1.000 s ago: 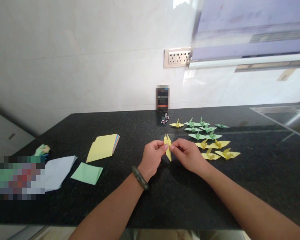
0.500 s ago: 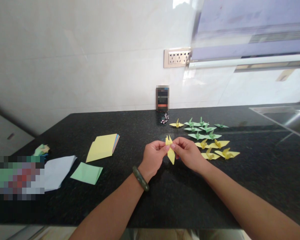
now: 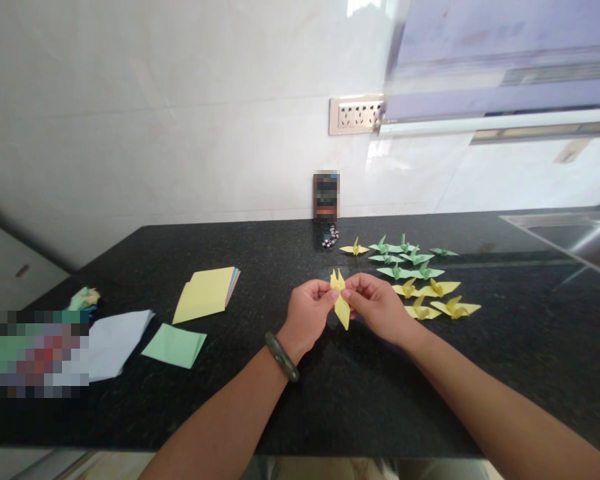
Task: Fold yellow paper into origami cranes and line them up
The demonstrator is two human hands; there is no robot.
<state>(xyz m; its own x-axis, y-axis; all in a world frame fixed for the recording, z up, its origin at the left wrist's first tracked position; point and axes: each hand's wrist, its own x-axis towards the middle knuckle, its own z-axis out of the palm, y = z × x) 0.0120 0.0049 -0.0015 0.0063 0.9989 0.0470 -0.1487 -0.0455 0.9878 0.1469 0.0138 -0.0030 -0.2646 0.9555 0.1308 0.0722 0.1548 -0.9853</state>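
Note:
My left hand [image 3: 307, 313] and my right hand [image 3: 377, 305] both pinch a half-folded yellow paper figure [image 3: 341, 305] above the black countertop [image 3: 330, 400]. Its two pointed tips stick up between my thumbs and a longer point hangs down. A dark bangle [image 3: 281, 357] sits on my left wrist. Just to the right of my right hand lie several finished paper cranes, yellow ones [image 3: 433, 299] nearer and green ones [image 3: 405, 259] farther back.
A stack of coloured paper squares, yellow on top [image 3: 206, 293], lies to the left, with a green sheet [image 3: 174, 347] and a pale blue sheet [image 3: 114, 343] nearer. A small beaded string [image 3: 330, 237] lies by the wall. A steel sink [image 3: 570, 237] is at the right.
The yellow figure has tilted and my thumbs have closed in on its middle; both hands have shifted slightly to the right.

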